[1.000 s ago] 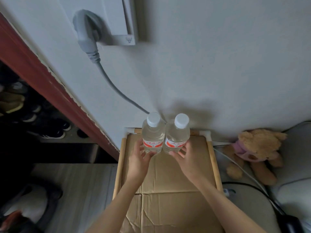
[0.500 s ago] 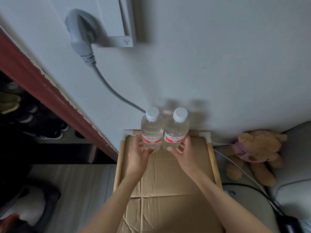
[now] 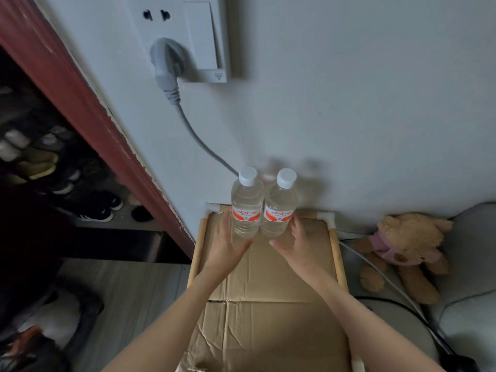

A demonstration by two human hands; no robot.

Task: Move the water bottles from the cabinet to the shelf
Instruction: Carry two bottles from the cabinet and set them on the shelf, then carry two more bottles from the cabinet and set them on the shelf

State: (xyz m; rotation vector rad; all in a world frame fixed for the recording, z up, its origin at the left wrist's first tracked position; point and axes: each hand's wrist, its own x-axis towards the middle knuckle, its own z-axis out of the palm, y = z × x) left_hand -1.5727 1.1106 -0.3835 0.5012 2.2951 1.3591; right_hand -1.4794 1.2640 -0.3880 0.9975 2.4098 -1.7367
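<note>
Two clear water bottles with white caps and red-and-white labels stand upright side by side at the back of the shelf, close to the wall. My left hand [image 3: 228, 245] wraps round the base of the left bottle [image 3: 247, 208], thumb in front and fingers along its left side. My right hand [image 3: 298, 242] cups the base of the right bottle [image 3: 279, 210] the same way. The shelf [image 3: 336, 253] has wooden side rails and a sheet of brown cardboard [image 3: 268, 318] as its top. The bottles touch each other.
A grey plug [image 3: 166, 65] sits in the wall socket; its cable [image 3: 198, 140] runs down behind the left bottle. A teddy bear [image 3: 405, 245] lies right of the shelf among cables. A red frame [image 3: 88, 108] and dark shoe racks [image 3: 53, 170] lie left.
Both hands have carried the bottles a little farther back toward the wall and sit lower on them. The view has tilted up, showing more of the socket.
</note>
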